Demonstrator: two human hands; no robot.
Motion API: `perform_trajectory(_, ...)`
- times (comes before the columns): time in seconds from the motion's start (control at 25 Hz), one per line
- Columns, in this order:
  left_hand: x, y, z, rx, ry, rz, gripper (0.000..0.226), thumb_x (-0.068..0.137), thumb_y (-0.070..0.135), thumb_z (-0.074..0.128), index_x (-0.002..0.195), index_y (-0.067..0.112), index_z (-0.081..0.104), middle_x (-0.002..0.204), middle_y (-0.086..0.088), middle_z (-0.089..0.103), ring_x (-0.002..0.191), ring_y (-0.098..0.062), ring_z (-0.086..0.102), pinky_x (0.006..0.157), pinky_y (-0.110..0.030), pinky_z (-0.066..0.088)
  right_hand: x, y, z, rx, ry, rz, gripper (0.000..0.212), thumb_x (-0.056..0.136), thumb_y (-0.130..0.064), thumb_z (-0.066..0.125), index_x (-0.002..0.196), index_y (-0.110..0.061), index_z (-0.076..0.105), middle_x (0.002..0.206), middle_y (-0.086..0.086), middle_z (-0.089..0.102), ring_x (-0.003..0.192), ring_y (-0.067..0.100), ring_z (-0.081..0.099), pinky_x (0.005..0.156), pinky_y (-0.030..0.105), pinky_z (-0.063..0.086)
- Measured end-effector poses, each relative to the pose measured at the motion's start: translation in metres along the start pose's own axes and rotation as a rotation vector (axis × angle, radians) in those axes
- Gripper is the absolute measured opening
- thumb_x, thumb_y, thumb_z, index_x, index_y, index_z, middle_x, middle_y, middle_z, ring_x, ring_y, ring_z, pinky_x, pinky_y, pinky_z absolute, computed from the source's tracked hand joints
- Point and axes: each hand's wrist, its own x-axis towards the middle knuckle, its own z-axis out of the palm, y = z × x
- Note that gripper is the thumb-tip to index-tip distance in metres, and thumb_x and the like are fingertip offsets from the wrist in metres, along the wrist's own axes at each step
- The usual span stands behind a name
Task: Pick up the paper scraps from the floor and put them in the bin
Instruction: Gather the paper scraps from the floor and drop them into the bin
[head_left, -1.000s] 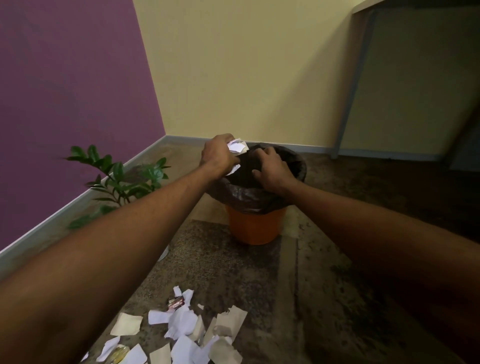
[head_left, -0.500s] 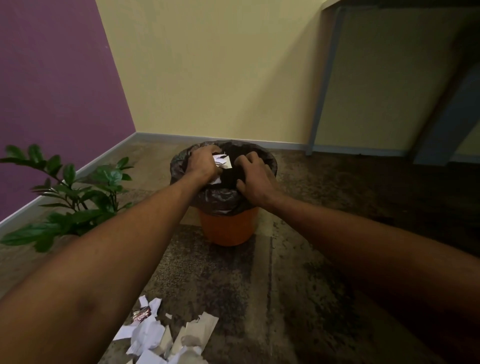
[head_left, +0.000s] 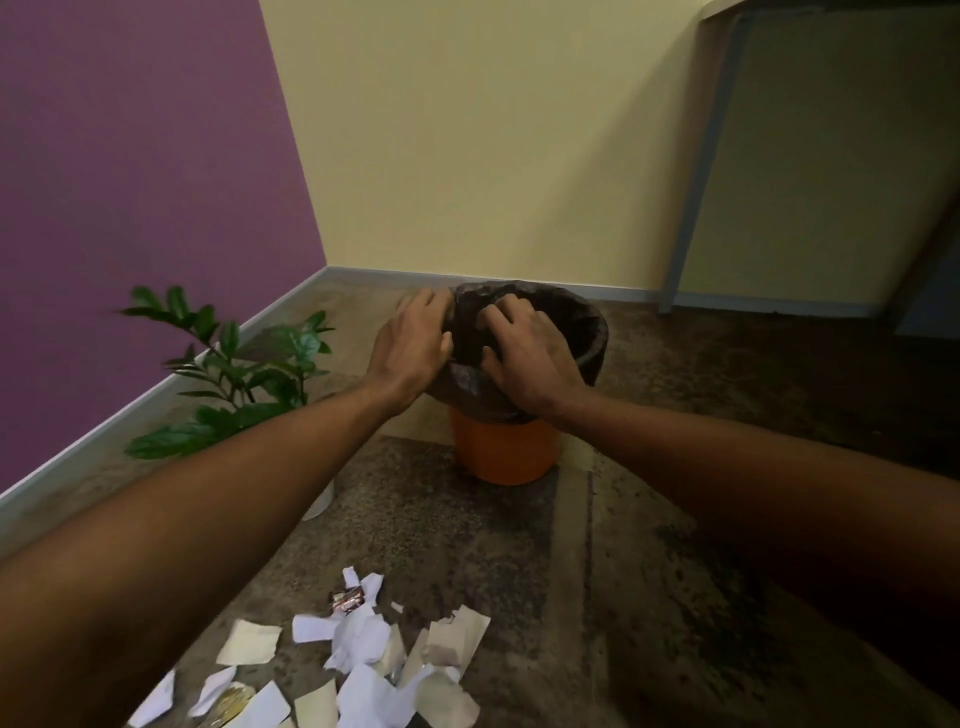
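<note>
An orange bin (head_left: 503, 454) lined with a dark plastic bag (head_left: 582, 322) stands on the floor ahead. My left hand (head_left: 413, 345) rests at the bag's left rim, fingers apart, with no paper visible in it. My right hand (head_left: 524, 351) lies over the near rim, fingers spread and curled on the bag. Several white and beige paper scraps (head_left: 363, 654) lie scattered on the floor near me, with a small shiny wrapper (head_left: 347, 600) among them.
A green potted plant (head_left: 244, 371) stands left of the bin beside the purple wall. A yellow wall with a grey baseboard runs behind the bin. A blue-grey door frame (head_left: 691, 208) is at the right. The floor is dark and mottled.
The white scraps held in my left hand over the bin are gone from view. My left hand has shifted to the bag's left rim, fingers spread. The view has tilted.
</note>
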Motion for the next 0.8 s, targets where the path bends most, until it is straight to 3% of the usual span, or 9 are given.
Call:
perform_trajectory(0.12,-0.035,-0.026,-0.02,0.065,-0.024,0.056,0.023,0.089,0.019,0.061,0.101,0.028,0.044,0.093,0.01,0.045,0.085,-0.014,0.047,0.064,-0.026,0.036,-0.011,-0.028,0.007,-0.014,0.005,-0.132,0.024,0.093,-0.03,0.059,0.114,-0.02,0.059,0.109,0.003,0.057,0.094,0.019,0.054,0.078,0.033,0.05)
perform_trajectory(0.24,-0.08,-0.047,-0.035,0.055,-0.066,0.044,0.03,0.086,0.018,0.059,0.089,0.033,0.033,0.084,0.01,0.04,0.075,-0.014,0.042,0.058,-0.027,0.03,-0.03,-0.058,0.022,-0.021,-0.06,-0.262,0.023,0.091,-0.025,0.063,0.113,-0.02,0.06,0.109,0.003,0.058,0.094,0.021,0.055,0.078,0.035,0.049)
perform_trajectory(0.36,-0.127,-0.062,-0.038,0.003,-0.234,-0.001,0.023,0.086,0.02,0.059,0.09,0.03,0.038,0.089,0.005,0.049,0.08,-0.023,0.052,0.064,-0.034,0.04,-0.052,-0.087,0.042,0.002,-0.247,-0.38,0.025,0.088,-0.023,0.063,0.112,-0.015,0.061,0.11,0.008,0.058,0.098,0.028,0.059,0.08,0.041,0.05)
perform_trajectory(0.48,-0.172,-0.077,-0.026,-0.044,-0.423,-0.048,0.025,0.084,0.023,0.064,0.108,0.02,0.054,0.107,-0.003,0.063,0.095,-0.025,0.061,0.072,-0.035,0.047,-0.078,-0.11,0.067,0.122,-0.488,-0.471,0.041,0.083,-0.023,0.068,0.121,-0.015,0.055,0.123,0.01,0.053,0.107,0.029,0.06,0.081,0.042,0.054)
perform_trajectory(0.6,-0.207,-0.091,-0.007,-0.081,-0.684,-0.085,0.028,0.084,0.024,0.071,0.106,0.016,0.056,0.107,-0.007,0.066,0.094,-0.026,0.064,0.068,-0.03,0.042,-0.102,-0.127,0.09,0.151,-0.768,-0.422,0.063,0.084,-0.043,0.072,0.136,-0.021,0.045,0.137,0.008,0.049,0.113,0.027,0.061,0.083,0.042,0.056)
perform_trajectory(0.68,-0.223,-0.098,0.002,-0.057,-0.949,-0.113,0.044,0.081,0.04,0.078,0.111,0.015,0.058,0.109,-0.007,0.067,0.095,-0.026,0.063,0.072,-0.032,0.046,-0.115,-0.134,0.105,0.096,-0.972,-0.401,0.069,0.083,-0.055,0.071,0.138,-0.023,0.044,0.133,0.008,0.053,0.114,0.028,0.059,0.086,0.04,0.054)
perform_trajectory(0.76,-0.244,-0.099,0.007,-0.006,-1.128,-0.134,0.082,0.065,0.067,0.079,0.128,0.023,0.051,0.12,-0.003,0.062,0.113,-0.028,0.059,0.086,-0.033,0.046,-0.129,-0.137,0.119,0.027,-1.159,-0.456,0.079,0.08,-0.06,0.074,0.142,-0.022,0.045,0.138,0.008,0.052,0.125,0.029,0.051,0.101,0.042,0.049)
perform_trajectory(0.8,-0.259,-0.096,0.01,0.017,-1.163,-0.14,0.105,0.053,0.081,0.075,0.138,0.03,0.04,0.135,-0.006,0.054,0.126,-0.03,0.051,0.096,-0.036,0.043,-0.138,-0.135,0.124,0.021,-1.227,-0.45,0.093,0.076,-0.062,0.078,0.149,-0.021,0.038,0.144,0.008,0.049,0.131,0.03,0.047,0.107,0.042,0.046)
